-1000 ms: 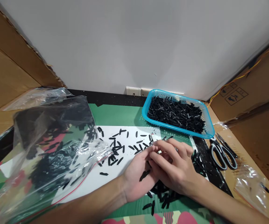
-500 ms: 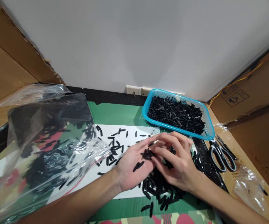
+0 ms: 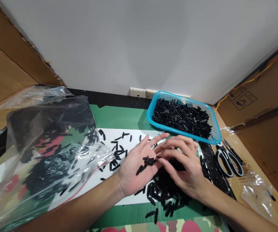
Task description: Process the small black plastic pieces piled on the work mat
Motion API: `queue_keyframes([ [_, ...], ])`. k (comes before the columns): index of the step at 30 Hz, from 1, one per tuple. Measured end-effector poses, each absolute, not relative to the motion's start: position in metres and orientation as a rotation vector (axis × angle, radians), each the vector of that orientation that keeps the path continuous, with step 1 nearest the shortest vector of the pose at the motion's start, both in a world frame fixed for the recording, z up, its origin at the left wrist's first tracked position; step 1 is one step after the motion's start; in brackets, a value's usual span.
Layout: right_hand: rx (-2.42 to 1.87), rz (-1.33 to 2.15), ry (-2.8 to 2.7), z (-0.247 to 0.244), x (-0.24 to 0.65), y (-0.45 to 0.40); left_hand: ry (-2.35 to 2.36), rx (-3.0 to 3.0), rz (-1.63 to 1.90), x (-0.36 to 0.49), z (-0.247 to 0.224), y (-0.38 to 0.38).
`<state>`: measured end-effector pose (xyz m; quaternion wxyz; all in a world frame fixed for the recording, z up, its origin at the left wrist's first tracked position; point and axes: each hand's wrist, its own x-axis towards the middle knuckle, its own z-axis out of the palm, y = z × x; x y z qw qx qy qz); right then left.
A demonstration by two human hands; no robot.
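Observation:
Palm up in the middle of the view, my left hand [image 3: 137,166] carries a small cluster of short black sticks [image 3: 149,160] on its outstretched palm. My right hand [image 3: 182,164] is bent over the left fingers from the right. Its thumb and forefinger are pinched on a small dark stick [image 3: 157,157] at the edge of that palm. Beneath and beside the right hand lies a dense heap of similar black sticks [image 3: 163,193], partly hidden by it. More are scattered over a white sheet [image 3: 126,200] behind and left of my hands.
A blue plastic basket [image 3: 151,120] full of black sticks stands behind my right hand. At left lies a clear zip bag [image 3: 81,174] with dark contents. Scissors [image 3: 229,162] and a small plastic bag [image 3: 257,193] are at right. Cardboard [image 3: 254,100] and a white wall bound the table.
My right fingers have drawn back slightly from the cluster on my left palm, which is now more exposed. The left fingers have straightened and spread.

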<state>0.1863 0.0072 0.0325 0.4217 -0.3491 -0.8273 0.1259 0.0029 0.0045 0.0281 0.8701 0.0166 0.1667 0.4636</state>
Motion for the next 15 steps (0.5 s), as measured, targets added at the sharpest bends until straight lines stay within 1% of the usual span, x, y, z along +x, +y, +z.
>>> queue_keyframes([
  [5,-0.808,0.352,-1.991,0.036,0.194,0.013,0.46,0.067,1.018,0.005,0.032,0.007],
  [11,-0.952,0.77,-1.59,0.031,0.198,0.018,0.596,0.278,0.945,0.0,0.03,0.006],
  [15,-0.953,0.851,-1.627,0.03,0.197,0.023,0.625,0.419,0.901,-0.003,0.026,0.005],
])
